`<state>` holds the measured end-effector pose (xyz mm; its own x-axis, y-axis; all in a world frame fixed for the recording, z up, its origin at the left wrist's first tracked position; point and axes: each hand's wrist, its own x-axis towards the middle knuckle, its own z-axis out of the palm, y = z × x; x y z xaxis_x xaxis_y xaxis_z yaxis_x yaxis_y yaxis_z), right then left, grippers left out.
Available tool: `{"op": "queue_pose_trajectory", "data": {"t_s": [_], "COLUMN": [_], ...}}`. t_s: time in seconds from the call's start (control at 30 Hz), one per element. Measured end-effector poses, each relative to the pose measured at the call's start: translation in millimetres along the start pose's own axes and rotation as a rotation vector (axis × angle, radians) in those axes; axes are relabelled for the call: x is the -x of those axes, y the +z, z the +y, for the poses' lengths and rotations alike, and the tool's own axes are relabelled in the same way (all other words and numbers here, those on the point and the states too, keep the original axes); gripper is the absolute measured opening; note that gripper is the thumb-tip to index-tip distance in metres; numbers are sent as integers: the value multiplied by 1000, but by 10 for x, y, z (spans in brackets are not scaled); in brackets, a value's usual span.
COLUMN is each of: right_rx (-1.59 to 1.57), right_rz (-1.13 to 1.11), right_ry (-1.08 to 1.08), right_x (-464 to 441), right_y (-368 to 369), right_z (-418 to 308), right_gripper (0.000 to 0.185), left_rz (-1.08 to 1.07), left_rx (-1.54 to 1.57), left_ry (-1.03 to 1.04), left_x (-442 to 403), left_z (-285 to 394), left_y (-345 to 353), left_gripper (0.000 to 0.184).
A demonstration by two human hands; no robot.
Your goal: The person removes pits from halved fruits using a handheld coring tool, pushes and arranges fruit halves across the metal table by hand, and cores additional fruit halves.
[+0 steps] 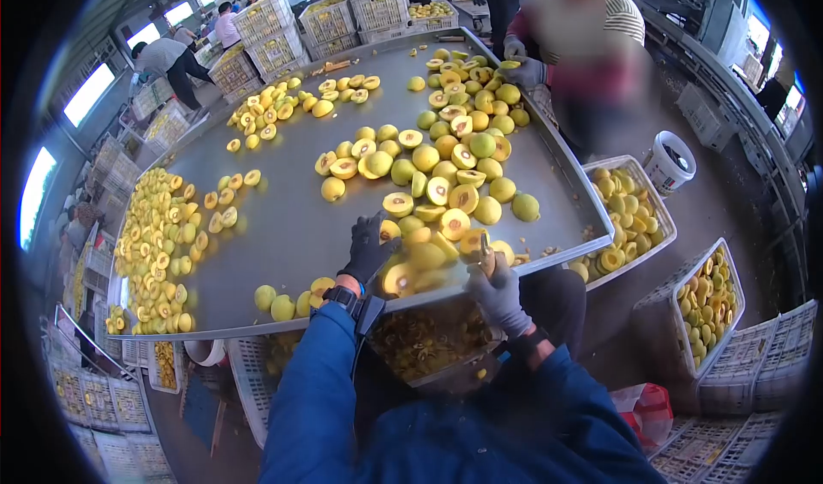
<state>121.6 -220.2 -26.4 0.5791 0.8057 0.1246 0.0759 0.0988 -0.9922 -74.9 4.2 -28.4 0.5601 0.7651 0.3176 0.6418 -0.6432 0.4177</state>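
Note:
Halved yellow peaches point(464, 198) lie in a heap on the metal table point(283, 201), many with their reddish pit sides showing. My left hand point(370, 248), in a dark glove, rests at the near side of this heap with its fingers apart and nothing in them. Closed around a small tan-handled pitting tool point(487, 259) is my right hand point(499, 295), in a grey glove, at the table's near edge. Between my hands, several peach halves point(424, 257) are blurred by motion. The tool's tip is hard to make out against the fruit.
Across the table's right corner, a gloved person point(591, 55) works at the same heap. Peach halves fill a crate point(664, 227) and another crate point(729, 300) at the right. A white bucket point(671, 165) stands nearby. More peach halves point(159, 235) cover the table's left end.

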Motion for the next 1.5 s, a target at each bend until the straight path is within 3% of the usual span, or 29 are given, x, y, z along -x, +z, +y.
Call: {"op": "queue_pose_trajectory", "data": {"t_s": [0.1, 0.17, 0.23, 0.3, 0.4, 0.43, 0.53, 0.67, 0.77, 0.87, 0.9, 1.0, 1.1, 1.17, 1.3, 1.4, 1.5], "right_rx": [-14, 252, 279, 65, -8, -52, -92, 122, -248, -391, -388, 127, -389, -268, -7, 144, 239], "right_rz": [-19, -34, -50, -57, -1, 6, -123, -146, -224, -194, -157, -131, -119, -148, -214, -229, -239], "right_ry": [4, -203, -220, -55, 19, 185, 30, -77, 302, 397, 352, 244, 412, 254, 10, -54, -75], "right_x": [18, 1, 5, 16, -28, -36, -114, -104, 48, 274, 331, 482, 658, 699, 784, 864, 915], "right_y": [-8, -38, -45, -23, 68, 82, 257, 641, 760, 747, 714, 486, 336, 217, -15, -127, -166], "right_z": [-66, -157, -142, -91, -133, -200, -482, -783, -972, -947, -924, -948, -1148, -1073, -989, -929, -929], "right_gripper": [19, 18, 17, 17, 18, 22, 28, 30, 32, 30, 30, 33, 41, 45, 56, 57, 57], "left_rz": [-61, -73, -97, -124, -52, 8, 122, 123, 151, 173, 167, 102, 3, -60, -128, -134, -219], "left_rx": [157, 370, 559, 723, 884, 947, 1111, 1124, 1118, 1080, 1082, 1091, 1296, 1500, 653, 1294, 630], "left_ry": [-98, -134, -151, -142, -252, -246, -365, -315, -330, -329, -326, -339, -444, -425, 20, -332, -28], "left_x": [1, -4, 35, 44, 87, 105, 135, 350, 569, 809, 880, 1047, 1187, 1230, 1283, 1427, 1426], "left_z": [80, 6, -67, 55, 43, 35, 346, 755, 1048, 1206, 1277, 1386, 1491, 1591, 1871, 1809, 1809], "left_y": [-93, -45, 34, -59, -69, -89, -466, -812, -899, -815, -802, -734, -717, -746, -900, -579, -534], "left_gripper": [54, 50, 48, 47, 43, 45, 52, 57, 56, 50, 49, 42, 37, 35, 36, 34, 34]}}
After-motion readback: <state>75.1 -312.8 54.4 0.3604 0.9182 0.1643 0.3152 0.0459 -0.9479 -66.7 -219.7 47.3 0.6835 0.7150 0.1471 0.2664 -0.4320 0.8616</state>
